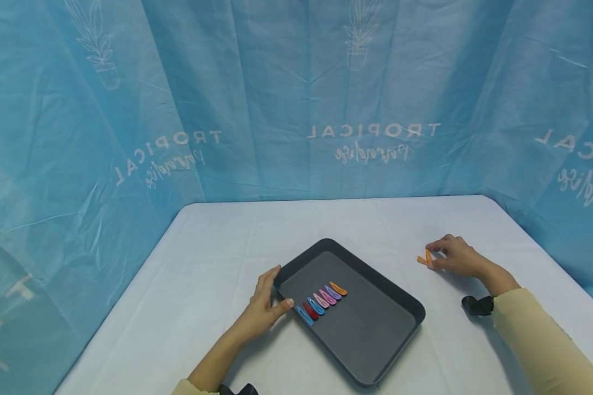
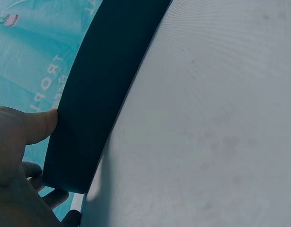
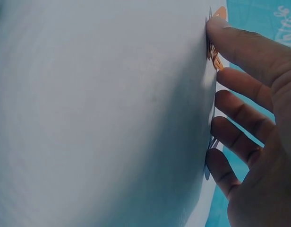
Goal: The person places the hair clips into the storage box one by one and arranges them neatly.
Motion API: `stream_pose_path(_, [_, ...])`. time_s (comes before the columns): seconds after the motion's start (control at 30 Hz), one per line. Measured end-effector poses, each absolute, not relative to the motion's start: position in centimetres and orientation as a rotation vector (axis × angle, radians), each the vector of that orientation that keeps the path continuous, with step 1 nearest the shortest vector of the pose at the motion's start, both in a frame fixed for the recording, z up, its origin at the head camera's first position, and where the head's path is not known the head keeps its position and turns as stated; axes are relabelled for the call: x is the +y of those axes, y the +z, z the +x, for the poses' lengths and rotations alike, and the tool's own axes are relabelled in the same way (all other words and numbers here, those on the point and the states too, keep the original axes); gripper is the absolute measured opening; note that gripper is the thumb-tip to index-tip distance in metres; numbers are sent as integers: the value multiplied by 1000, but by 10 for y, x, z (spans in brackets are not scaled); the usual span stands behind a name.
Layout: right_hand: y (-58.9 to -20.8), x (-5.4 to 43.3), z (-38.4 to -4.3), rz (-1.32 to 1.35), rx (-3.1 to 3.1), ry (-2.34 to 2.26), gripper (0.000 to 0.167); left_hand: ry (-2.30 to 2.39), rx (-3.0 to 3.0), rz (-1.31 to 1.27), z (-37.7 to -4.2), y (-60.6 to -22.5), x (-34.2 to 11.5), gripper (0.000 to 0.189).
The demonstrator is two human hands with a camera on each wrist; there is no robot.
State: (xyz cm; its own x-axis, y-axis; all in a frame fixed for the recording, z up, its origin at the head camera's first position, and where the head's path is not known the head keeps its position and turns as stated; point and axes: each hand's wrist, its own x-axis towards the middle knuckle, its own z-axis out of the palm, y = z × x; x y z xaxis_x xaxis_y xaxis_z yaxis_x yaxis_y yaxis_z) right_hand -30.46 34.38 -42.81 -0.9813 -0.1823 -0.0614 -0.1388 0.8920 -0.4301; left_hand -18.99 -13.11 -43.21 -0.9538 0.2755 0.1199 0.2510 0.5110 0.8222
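A dark grey baking tray (image 1: pixel 361 334) lies turned at an angle on the white table. My left hand (image 1: pixel 263 307) holds it at its left corner, thumb at the rim; in the left wrist view the fingers curl around the end of the tray's wall (image 2: pixel 96 104). Several snap hair clips (image 1: pixel 322 299) lie in a slanting row inside: blue, red, pink, purple and orange. To the right of the tray, my right hand (image 1: pixel 456 257) pinches an orange hair clip (image 1: pixel 428 256) between thumb and forefinger, close over the table. Another orange clip (image 1: pixel 421 260) lies beside it.
The white-covered table (image 1: pixel 217 241) has blue printed curtains (image 1: pixel 286 99) behind it and along both sides. In the right wrist view, more clips lie partly hidden behind the fingers, one of them a bluish clip (image 3: pixel 207 171) near the little finger.
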Motion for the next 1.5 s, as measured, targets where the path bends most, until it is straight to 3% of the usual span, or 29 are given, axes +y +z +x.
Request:
stream_pose_path(0.97, [-428, 345, -300, -245, 2964, -717, 59, 1475, 2709, 472, -189, -432, -130, 76])
stream_pose_path(1.23, [-418, 343, -296, -374, 2977, -800, 48, 1475, 2698, 458, -190, -431, -130, 77])
stream_pose_path(1.5, [-403, 331, -293, -481, 3009, -844, 52, 1477, 2692, 456, -190, -433, -131, 77])
